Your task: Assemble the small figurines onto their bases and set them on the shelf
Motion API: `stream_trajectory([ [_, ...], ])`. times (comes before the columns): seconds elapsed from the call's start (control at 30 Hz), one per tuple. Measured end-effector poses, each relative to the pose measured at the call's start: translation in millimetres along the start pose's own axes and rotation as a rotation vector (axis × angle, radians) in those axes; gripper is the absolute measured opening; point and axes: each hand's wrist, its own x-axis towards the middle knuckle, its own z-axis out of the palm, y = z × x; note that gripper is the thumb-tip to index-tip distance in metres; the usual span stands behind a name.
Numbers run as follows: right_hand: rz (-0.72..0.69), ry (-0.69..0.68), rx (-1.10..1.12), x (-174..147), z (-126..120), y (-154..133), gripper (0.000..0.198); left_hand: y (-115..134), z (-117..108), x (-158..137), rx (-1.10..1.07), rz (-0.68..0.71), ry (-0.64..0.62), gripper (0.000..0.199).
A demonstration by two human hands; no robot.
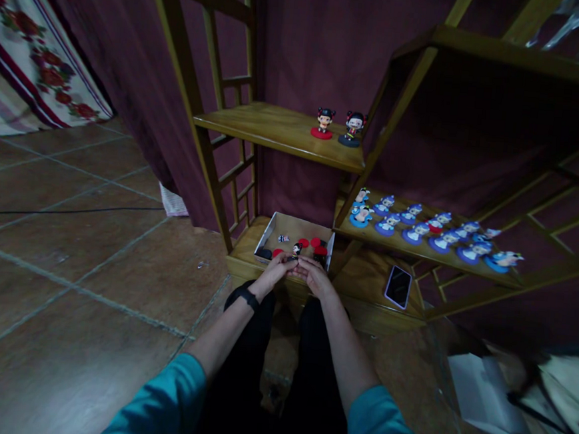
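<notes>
Just over the front edge of an open box point(294, 223), my left hand point(278, 271) and my right hand point(314, 274) meet at the fingertips. Between them is a small black-haired figurine point(297, 249), standing upright on what looks like a dark base. Both hands are closed around its lower part, so the base is mostly hidden by my fingers. Inside the box lie red discs point(316, 242), a black disc point(265, 252) and a small black-and-white piece point(283, 238).
Two figurines on round bases, one red point(321, 132) and one dark point(349, 140), stand on the upper shelf point(276, 126). Several blue and purple figurines point(415, 233) line the right shelf. A phone point(398, 286) lies on the lower ledge. White packaging point(489, 390) sits at right.
</notes>
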Motion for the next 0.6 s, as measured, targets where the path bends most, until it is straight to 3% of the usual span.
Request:
stream_trajectory([
  [0.6, -0.029, -0.026, 0.012, 0.0, -0.4, -0.3, 0.023, 5.5, 1.6, -3.2, 0.008, -0.009, 0.004, 0.037],
])
